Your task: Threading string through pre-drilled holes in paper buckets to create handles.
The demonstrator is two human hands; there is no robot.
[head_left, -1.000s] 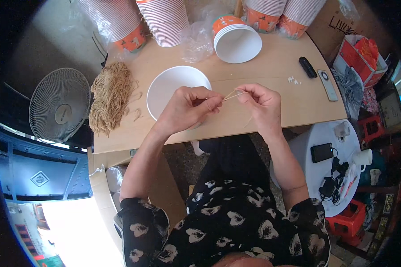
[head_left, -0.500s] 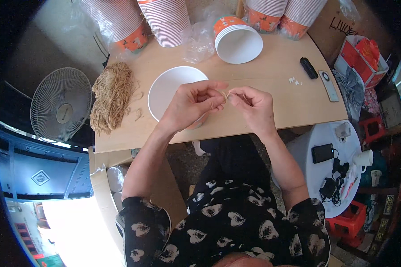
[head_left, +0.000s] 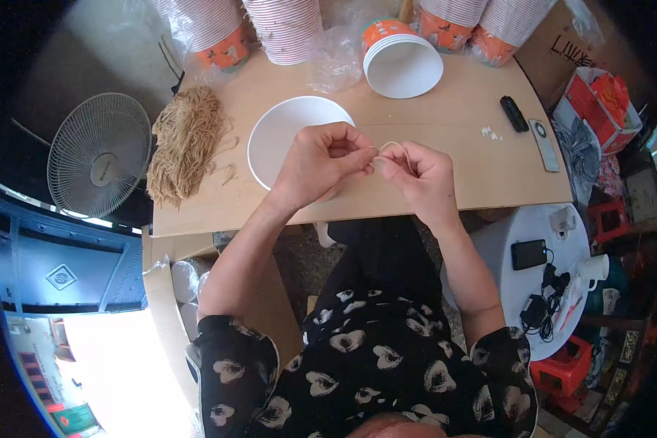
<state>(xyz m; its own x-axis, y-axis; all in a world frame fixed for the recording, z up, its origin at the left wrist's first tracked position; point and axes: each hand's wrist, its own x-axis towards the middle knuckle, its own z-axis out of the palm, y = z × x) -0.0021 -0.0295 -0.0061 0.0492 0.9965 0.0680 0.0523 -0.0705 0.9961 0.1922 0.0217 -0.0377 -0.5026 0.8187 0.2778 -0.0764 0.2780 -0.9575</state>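
Pinched between the fingertips of both hands is a thin tan string (head_left: 391,144), which curves in a small loop over the fingers on the right. My left hand (head_left: 320,162) is closed on one part of it, in front of a white paper tub (head_left: 269,139) whose lower part the hand and forearm partly hide. Just beside it, my right hand (head_left: 425,174) grips the string with thumb and bent fingers. The fingertips of the two hands nearly meet above the table. A thick bundle of similar tan strings (head_left: 185,150) lies at the table's left, with a few loose strands next to it.
Along the table's (head_left: 482,175) back stand tall stacks of paper tubs (head_left: 285,29), near a tipped orange-and-white tub (head_left: 404,69) and clear plastic (head_left: 336,62). A phone (head_left: 544,146) and a black object (head_left: 513,114) lie at right. A fan (head_left: 98,157) stands left; a small round table (head_left: 500,237) holds cables.
The string now bows into a visible loop above my right fingers. Both hands still pinch it, with the fingers slightly shifted. The whole view has tilted a little.
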